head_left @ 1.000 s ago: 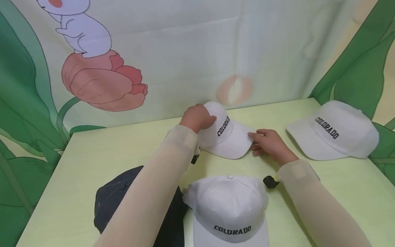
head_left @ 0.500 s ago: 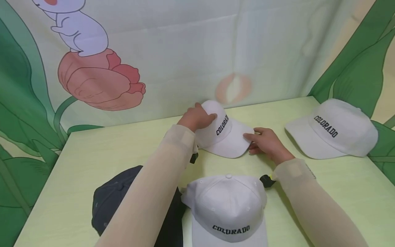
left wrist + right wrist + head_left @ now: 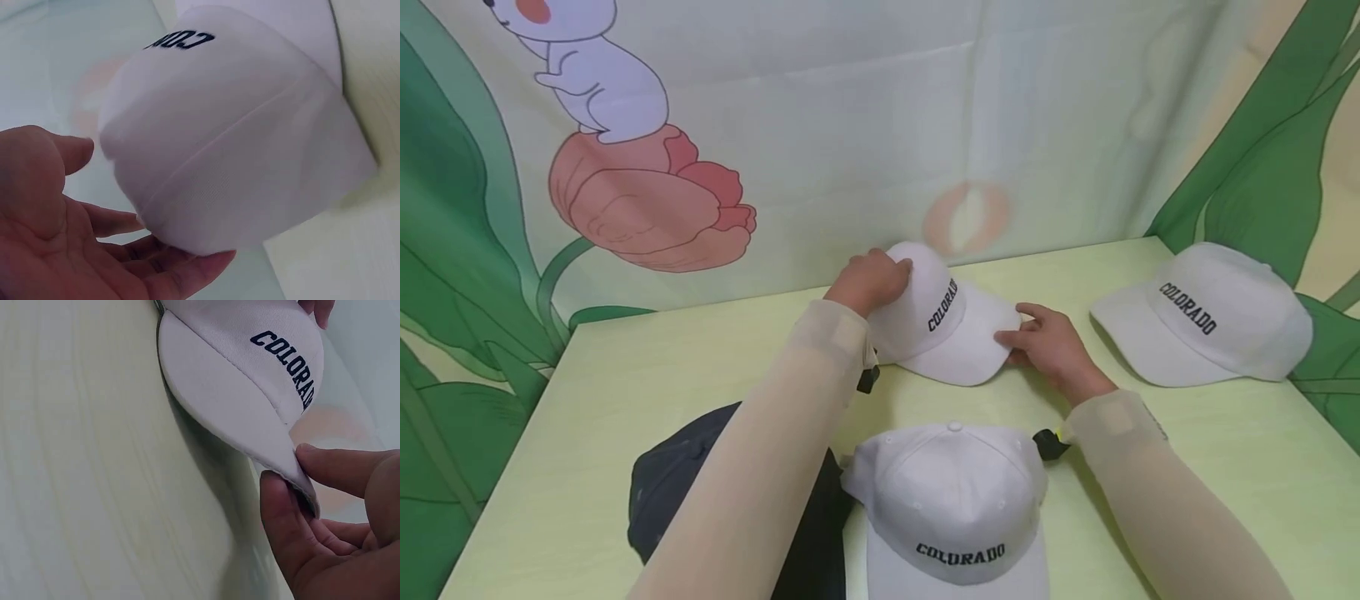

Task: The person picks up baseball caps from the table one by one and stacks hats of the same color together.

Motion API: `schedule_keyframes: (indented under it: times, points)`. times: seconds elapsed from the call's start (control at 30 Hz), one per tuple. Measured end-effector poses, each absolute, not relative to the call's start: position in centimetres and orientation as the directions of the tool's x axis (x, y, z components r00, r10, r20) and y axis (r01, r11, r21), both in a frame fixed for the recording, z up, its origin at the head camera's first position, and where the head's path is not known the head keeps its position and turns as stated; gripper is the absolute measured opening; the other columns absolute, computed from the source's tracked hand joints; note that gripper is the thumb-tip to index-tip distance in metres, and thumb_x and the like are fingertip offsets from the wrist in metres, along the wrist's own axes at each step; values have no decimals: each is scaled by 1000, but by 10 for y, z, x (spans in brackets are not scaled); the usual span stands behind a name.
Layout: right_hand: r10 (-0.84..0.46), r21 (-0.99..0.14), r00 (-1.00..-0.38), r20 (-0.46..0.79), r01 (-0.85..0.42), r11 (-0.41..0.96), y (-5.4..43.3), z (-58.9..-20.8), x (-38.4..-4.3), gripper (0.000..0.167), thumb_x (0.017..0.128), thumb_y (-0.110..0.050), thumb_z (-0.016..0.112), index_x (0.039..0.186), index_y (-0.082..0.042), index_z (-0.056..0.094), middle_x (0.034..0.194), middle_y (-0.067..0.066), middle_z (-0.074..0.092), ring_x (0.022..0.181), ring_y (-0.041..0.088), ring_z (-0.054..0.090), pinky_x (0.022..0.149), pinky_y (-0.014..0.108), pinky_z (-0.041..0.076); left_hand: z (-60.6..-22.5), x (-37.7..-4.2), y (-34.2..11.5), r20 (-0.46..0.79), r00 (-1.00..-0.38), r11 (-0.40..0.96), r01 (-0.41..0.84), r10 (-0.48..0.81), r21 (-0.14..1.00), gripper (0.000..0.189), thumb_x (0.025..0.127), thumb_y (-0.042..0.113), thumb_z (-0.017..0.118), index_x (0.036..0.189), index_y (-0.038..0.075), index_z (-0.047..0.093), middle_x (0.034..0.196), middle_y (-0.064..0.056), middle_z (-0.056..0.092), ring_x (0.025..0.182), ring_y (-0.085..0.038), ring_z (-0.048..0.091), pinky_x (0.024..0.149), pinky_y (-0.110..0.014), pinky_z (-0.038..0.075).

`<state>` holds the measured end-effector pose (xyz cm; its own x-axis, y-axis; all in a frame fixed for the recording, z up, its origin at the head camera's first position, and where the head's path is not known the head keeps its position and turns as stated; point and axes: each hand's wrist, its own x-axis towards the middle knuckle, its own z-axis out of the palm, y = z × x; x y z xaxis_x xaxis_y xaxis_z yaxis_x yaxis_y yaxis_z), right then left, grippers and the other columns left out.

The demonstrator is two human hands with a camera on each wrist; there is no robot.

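A white baseball cap (image 3: pixel 925 321) with COLORADO lettering sits near the back of the table, its brim pointing right and toward me. My left hand (image 3: pixel 871 282) is at the rear of its crown. In the left wrist view, the fingers (image 3: pixel 181 272) touch the crown's underside, while the thumb stands apart from the cloth. At the other end, my right hand (image 3: pixel 1051 346) pinches the brim's corner. The right wrist view has the thumb (image 3: pixel 334 465) on top of the brim (image 3: pixel 225 406) and fingers beneath it, with shadow showing below the brim.
A second white COLORADO cap (image 3: pixel 955 500) lies at the front middle. Left of it is a dark navy cap (image 3: pixel 681 467), partly covered by my left sleeve. Another white cap (image 3: pixel 1217 317) is at the right. A printed cloth backdrop (image 3: pixel 850 125) stands behind the table (image 3: pixel 625 367).
My right hand's thumb and fingers have come onto the brim's corner and now pinch it. My left hand has shifted slightly left, its thumb drawing back from the crown's front. The other caps stay put.
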<state>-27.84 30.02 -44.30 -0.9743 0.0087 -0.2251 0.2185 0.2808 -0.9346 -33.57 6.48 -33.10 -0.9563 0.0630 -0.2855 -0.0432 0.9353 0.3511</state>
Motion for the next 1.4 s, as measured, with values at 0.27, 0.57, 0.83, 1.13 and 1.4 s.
schedule_keyframes:
  times: [0.27,0.57,0.83,1.13,1.4]
  points:
    - [42,-955,-990,-138,144,258,301,-436,-272,72,87,-13,71,148,-6,35,95,9,50,70,11,65,78,25,56,-316,-332,56,-262,-959,945,17,108,328,48,103,34,31,127,0,54,127,-14,57,109,-27,53,100,-40,46]
    - [64,-980,-997,-49,61,191,295,-422,-260,64,87,-12,71,145,-6,43,104,13,52,69,10,68,74,26,58,-296,-321,45,-227,-967,935,32,119,353,43,101,36,37,121,2,55,124,-12,59,107,-26,56,98,-39,47]
    - [74,-991,-997,23,-13,136,289,-405,-239,65,86,-16,73,144,-7,45,99,9,57,69,11,68,74,28,58,-277,-303,37,-173,-974,921,71,147,383,41,100,35,40,119,1,53,118,-13,59,100,-25,56,95,-39,47]
    - [77,-996,-993,88,-85,38,282,-384,-206,62,85,-12,74,141,-3,48,89,5,55,70,10,68,72,27,58,-259,-282,31,-128,-975,905,114,181,410,46,101,35,41,130,0,45,122,-14,56,104,-26,56,96,-39,47]
    - [91,-993,-989,119,-119,7,275,-372,-178,58,85,-15,75,137,-4,53,86,3,56,73,12,68,72,27,59,-247,-265,21,-89,-969,873,168,232,458,48,100,38,44,130,1,43,123,-14,56,106,-26,57,96,-41,48]
